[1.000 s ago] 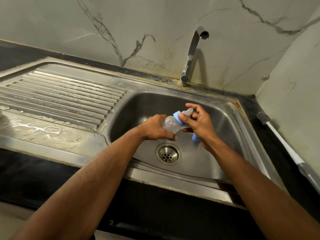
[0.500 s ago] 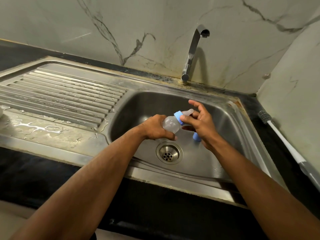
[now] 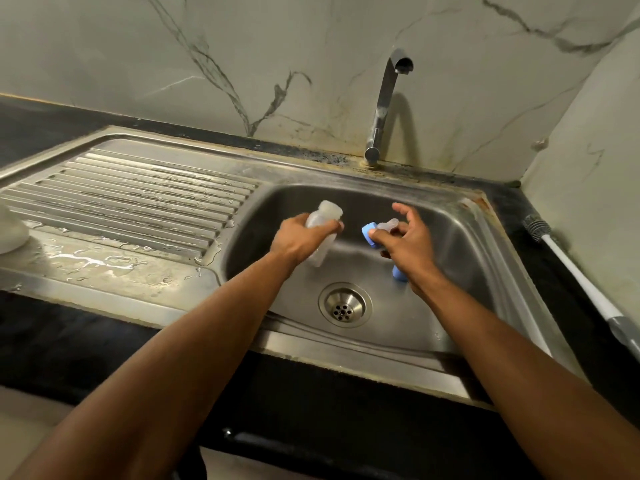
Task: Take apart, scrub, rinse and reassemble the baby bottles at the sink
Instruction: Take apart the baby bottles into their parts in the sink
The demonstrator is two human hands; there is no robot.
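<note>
My left hand grips a clear baby bottle body over the left part of the steel sink basin, its open threaded neck pointing up and away. My right hand pinches the blue collar with its clear teat, held apart from the bottle, to its right. A second blue piece lies in the basin under my right wrist, mostly hidden.
The drain sits at the basin's middle, the tap behind it with no water running. A wet ribbed drainboard lies left, a white object at its edge. A bottle brush rests on the dark counter at right.
The collar with teat has come off the bottle. My left hand swung the bottle body left and up; my right hand drew the collar to the right.
</note>
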